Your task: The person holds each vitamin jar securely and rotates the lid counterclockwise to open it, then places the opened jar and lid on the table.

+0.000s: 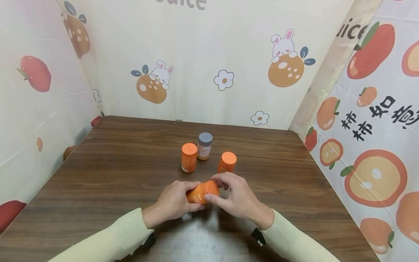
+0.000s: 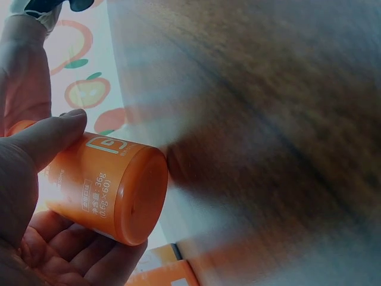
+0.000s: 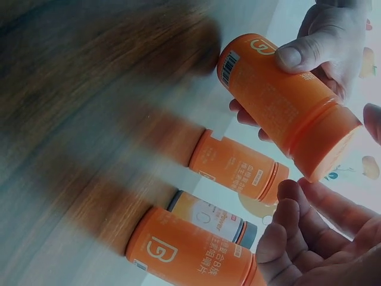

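An orange bottle with an orange cap point(image 1: 199, 193) is held tilted above the table, its cap toward the right. My left hand point(image 1: 176, 199) grips its body, thumb on one side and fingers beneath; the left wrist view shows its bottom end point(image 2: 144, 196). Around the cap point(image 3: 326, 143) is my right hand point(image 1: 236, 194), its fingers loosely bent. One right fingertip meets the cap's edge in the right wrist view, while the thumb stands just off it. Behind the hands stand an orange bottle point(image 1: 189, 157), a grey-capped bottle point(image 1: 204, 146) and another orange bottle point(image 1: 227, 162), partly hidden by the right hand.
The brown wooden table point(image 1: 131, 153) spreads around the bottles. Fruit-printed cloth point(image 1: 196, 47) hangs along its back and both sides. Light glares off the table's front part.
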A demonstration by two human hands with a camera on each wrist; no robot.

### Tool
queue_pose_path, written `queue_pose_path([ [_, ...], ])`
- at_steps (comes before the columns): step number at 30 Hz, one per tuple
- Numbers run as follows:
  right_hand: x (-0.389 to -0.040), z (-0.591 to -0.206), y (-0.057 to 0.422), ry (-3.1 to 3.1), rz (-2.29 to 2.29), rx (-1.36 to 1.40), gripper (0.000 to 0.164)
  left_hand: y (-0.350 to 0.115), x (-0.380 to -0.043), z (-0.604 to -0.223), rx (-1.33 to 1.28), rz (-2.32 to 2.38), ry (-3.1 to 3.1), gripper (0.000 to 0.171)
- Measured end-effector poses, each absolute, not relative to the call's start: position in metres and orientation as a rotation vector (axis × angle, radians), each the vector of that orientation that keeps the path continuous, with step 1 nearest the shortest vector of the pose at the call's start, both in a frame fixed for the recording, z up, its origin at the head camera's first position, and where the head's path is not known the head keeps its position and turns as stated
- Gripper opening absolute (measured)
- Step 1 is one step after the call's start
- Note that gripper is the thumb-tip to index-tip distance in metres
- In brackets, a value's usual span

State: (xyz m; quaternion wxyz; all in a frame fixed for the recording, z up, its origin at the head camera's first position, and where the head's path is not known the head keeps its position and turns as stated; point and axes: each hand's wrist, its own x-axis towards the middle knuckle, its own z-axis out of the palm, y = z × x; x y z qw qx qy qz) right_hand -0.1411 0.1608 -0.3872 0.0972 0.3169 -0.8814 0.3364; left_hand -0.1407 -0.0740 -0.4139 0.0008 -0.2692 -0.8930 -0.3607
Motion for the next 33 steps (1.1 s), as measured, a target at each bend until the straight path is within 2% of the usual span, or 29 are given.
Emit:
queue_pose_path([
  [15,-0.1421,-0.3877,0.1601,-2.628,1.012,0.963,0.041,-0.0742,-0.1412,-0.4141,-0.843,-1.122,-2.802,0.042],
  [33,-0.1436,-0.3876,0.1642,-2.534,0.958,1.128,0.048,-0.0733,-0.1414,-0.4138,-0.863,-1.111,-2.785,0.045],
])
